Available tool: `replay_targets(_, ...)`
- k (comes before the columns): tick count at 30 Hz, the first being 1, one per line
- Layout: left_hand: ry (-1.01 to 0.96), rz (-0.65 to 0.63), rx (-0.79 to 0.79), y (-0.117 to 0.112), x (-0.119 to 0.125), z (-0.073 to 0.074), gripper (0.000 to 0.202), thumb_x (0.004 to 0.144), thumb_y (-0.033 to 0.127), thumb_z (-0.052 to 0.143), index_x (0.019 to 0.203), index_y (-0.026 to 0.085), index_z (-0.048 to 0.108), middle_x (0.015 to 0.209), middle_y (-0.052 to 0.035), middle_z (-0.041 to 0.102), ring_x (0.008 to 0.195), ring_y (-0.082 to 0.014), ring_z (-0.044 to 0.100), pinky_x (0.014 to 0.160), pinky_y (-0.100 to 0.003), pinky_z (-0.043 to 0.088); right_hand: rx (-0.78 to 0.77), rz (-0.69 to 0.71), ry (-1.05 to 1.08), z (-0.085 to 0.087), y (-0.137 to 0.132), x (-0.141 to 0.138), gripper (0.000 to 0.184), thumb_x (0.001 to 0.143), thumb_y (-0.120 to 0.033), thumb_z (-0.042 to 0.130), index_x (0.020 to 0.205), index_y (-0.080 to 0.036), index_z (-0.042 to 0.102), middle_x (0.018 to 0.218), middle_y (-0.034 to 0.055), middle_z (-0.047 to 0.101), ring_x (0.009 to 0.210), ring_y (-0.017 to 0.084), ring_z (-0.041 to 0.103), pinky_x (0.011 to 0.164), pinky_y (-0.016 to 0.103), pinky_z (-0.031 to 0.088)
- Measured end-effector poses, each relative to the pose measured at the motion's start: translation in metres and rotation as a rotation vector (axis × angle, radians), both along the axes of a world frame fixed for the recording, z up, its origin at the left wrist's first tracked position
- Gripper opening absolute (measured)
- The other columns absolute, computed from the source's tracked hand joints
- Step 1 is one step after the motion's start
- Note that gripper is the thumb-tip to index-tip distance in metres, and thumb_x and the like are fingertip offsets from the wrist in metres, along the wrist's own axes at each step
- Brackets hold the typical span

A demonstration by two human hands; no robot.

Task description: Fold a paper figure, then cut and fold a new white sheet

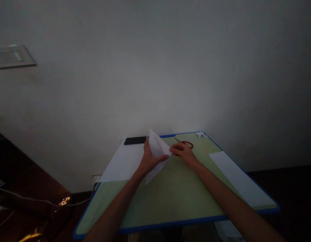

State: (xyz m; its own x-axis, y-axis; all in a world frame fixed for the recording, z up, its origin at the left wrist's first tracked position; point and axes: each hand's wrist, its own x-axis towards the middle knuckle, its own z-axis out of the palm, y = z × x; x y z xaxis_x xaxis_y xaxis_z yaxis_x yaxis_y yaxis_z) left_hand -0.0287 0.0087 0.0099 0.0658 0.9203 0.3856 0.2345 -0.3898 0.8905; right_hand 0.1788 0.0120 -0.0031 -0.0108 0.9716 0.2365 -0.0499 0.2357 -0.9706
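A folded sheet of white paper is held up above the table, its crease and pointed corners showing. My left hand grips it from the left, with the thumb across the near face and the other fingers partly behind it. At the paper's right corner, the fingertips of my right hand pinch the edge. Just beyond my right hand lie scissors with red handles, their blades pointing to the back left. A black flat object, like a phone or tablet, lies behind my left hand.
The green table has a blue rim and stands against a grey wall. White paper lies on its left side, and a white strip along the right. A small white paper cutout sits at the back right corner. Cables run at lower left.
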Motion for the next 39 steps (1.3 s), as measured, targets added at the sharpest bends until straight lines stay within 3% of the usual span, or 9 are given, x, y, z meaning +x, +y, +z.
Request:
replay_targets(5,0.177,-0.049,0.13,-0.008,0.007,-0.001,0.145,0.047,0.044,0.096,0.16,0.022,0.008,0.167,-0.0214,0.005,0.154,-0.0422,-0.004,0.124,-0.058,0.005,-0.024,0.102,0.069,-0.006,-0.001,-0.005,0.033,0.065,-0.044,0.086,0.084,-0.019,0.076,0.078,0.0015,0.072,0.069,0.013,0.06,0.064,0.026,0.045)
replay_targets(10,0.123,-0.102,0.165,-0.005,0.007,-0.002,0.133,0.057,0.039,0.092,0.16,0.022,0.01,0.165,-0.0204,0.016,0.153,-0.0387,0.014,0.124,-0.055,0.011,-0.07,0.127,0.226,-0.005,-0.003,-0.006,0.036,0.06,-0.041,0.091,0.087,-0.021,0.076,0.08,0.0004,0.072,0.069,0.012,0.06,0.066,0.026,0.045)
replay_targets(13,0.091,-0.112,0.095,-0.004,0.005,-0.001,0.124,0.056,0.04,0.093,0.158,0.024,0.025,0.163,-0.0183,0.024,0.15,-0.0384,0.024,0.122,-0.055,0.02,-0.099,0.13,0.311,0.001,-0.006,-0.006,0.038,0.056,-0.041,0.092,0.084,-0.021,0.075,0.078,0.0003,0.07,0.069,0.013,0.059,0.066,0.027,0.046)
replay_targets(15,0.043,-0.119,0.036,-0.004,0.004,0.0,0.111,0.056,0.039,0.094,0.151,0.027,0.04,0.161,-0.0158,0.031,0.147,-0.0385,0.03,0.117,-0.053,0.031,-0.11,0.135,0.35,0.005,-0.008,-0.006,0.039,0.055,-0.042,0.092,0.084,-0.022,0.075,0.08,0.001,0.071,0.07,0.014,0.06,0.067,0.029,0.048)
replay_targets(18,-0.061,-0.127,-0.032,-0.005,0.005,0.005,0.067,0.067,0.04,0.087,0.128,0.025,0.065,0.153,-0.0137,0.045,0.138,-0.0371,0.044,0.102,-0.047,0.047,-0.119,0.159,0.394,0.007,-0.009,-0.007,0.037,0.056,-0.041,0.091,0.085,-0.023,0.075,0.086,0.0023,0.072,0.076,0.016,0.063,0.072,0.031,0.051)
replay_targets(21,-0.183,-0.096,-0.081,-0.001,0.004,0.01,0.036,0.076,0.041,0.077,0.104,0.019,0.076,0.127,-0.0141,0.068,0.117,-0.0338,0.061,0.092,-0.044,0.052,-0.115,0.06,0.343,0.006,-0.004,-0.002,0.032,0.058,-0.038,0.087,0.082,-0.022,0.074,0.088,0.0042,0.072,0.08,0.019,0.065,0.071,0.031,0.053)
replay_targets(23,-0.286,-0.036,-0.09,0.004,-0.001,0.011,0.036,0.076,0.041,0.075,0.102,0.016,0.076,0.108,-0.0124,0.075,0.103,-0.0305,0.067,0.089,-0.043,0.052,-0.102,-0.072,0.29,0.003,0.003,0.004,0.027,0.059,-0.037,0.083,0.077,-0.021,0.071,0.084,0.0043,0.071,0.079,0.02,0.065,0.066,0.03,0.053)
replay_targets(28,-0.494,0.09,-0.07,0.021,-0.022,0.013,0.041,0.073,0.043,0.077,0.102,0.015,0.073,0.1,-0.0096,0.075,0.086,-0.0214,0.067,0.079,-0.034,0.051,-0.057,-0.297,0.252,-0.003,0.015,0.025,0.028,0.063,-0.039,0.077,0.082,-0.021,0.066,0.08,0.0024,0.069,0.071,0.018,0.063,0.062,0.03,0.053)
replay_targets(39,-0.478,0.215,-0.064,0.036,-0.045,0.007,0.055,0.061,0.062,0.082,0.088,0.017,0.067,0.085,-0.0041,0.069,0.072,-0.0167,0.062,0.065,-0.028,0.045,0.117,-0.431,0.093,-0.006,0.017,0.029,0.037,0.069,-0.044,0.076,0.096,-0.019,0.072,0.089,0.0089,0.075,0.084,0.026,0.069,0.074,0.04,0.058)
